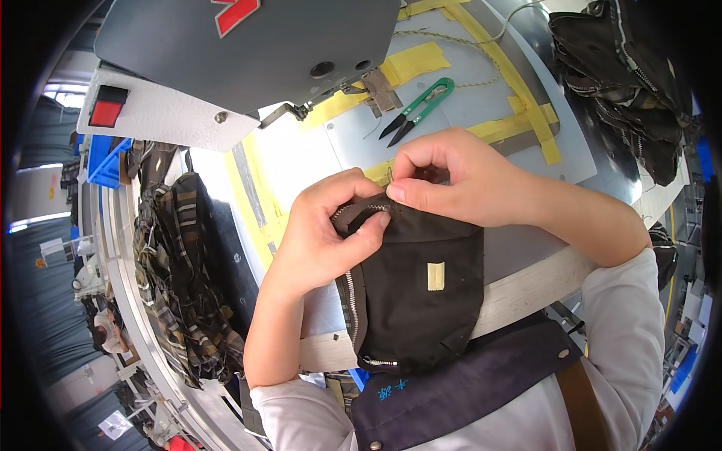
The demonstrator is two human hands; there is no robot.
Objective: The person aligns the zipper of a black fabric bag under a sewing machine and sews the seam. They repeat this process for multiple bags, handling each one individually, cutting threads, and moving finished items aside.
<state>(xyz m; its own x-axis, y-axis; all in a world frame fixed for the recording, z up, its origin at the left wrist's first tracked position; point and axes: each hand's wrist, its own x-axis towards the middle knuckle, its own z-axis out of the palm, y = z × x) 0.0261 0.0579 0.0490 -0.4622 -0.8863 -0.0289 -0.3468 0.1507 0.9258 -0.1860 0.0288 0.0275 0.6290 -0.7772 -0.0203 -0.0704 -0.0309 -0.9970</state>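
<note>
A dark brown fabric piece [406, 319] with a metal zipper [350, 297] down its left side hangs over the table's near edge. A small cream label [435, 276] sits on its front. My left hand [320, 229] grips the top left corner, where the zipper end curls over, its thumb pressing on the cloth. Fingers pinched together, my right hand [470, 180] works at the top edge beside it. Thin thread seems to stand up at those fingertips, but what exactly they pinch is too small to tell. Green-handled thread snips [425, 109] lie beyond the right hand.
A grey sewing machine [248, 45] looms at the far left, above a work surface with yellow tape [417, 64]. Dark garments with zippers [624, 83] are heaped at the far right. Plaid cloth [180, 278] hangs at the left, near a blue bin [109, 161].
</note>
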